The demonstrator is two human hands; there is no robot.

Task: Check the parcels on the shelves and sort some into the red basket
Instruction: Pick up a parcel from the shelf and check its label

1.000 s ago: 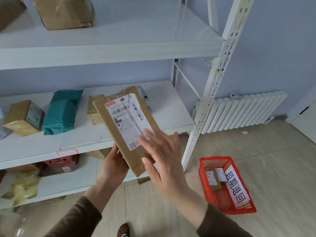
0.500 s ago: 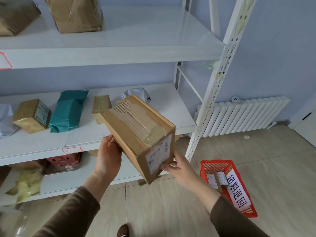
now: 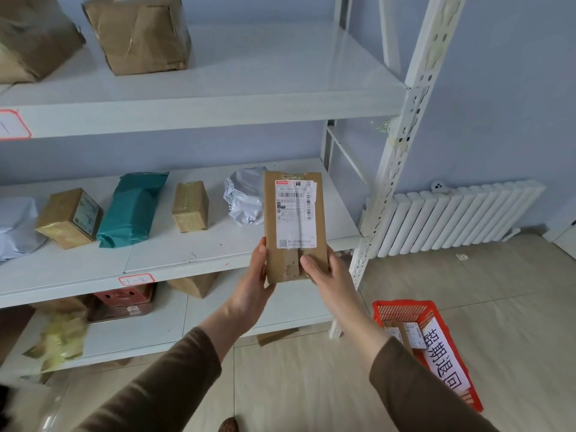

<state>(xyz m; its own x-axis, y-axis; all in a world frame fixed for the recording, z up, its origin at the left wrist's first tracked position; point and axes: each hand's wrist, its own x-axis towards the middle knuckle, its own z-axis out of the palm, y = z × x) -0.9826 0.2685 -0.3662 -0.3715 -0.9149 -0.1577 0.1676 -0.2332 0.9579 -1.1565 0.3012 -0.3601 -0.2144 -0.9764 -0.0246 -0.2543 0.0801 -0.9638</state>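
From the head view, the cardboard parcel (image 3: 294,226) stands upright in front of the middle shelf (image 3: 187,260), label (image 3: 295,213) facing the person. The left hand (image 3: 254,275) grips its lower left edge, fingers hidden behind; the right hand (image 3: 327,272) grips the lower right corner, thumb pressed on the front. The red basket (image 3: 402,310) sits on the floor, below and right of the parcel, with a small parcel already inside. To check well, hold the parcel steady and square, keep the thumb below the label, and read before lowering it toward the basket.
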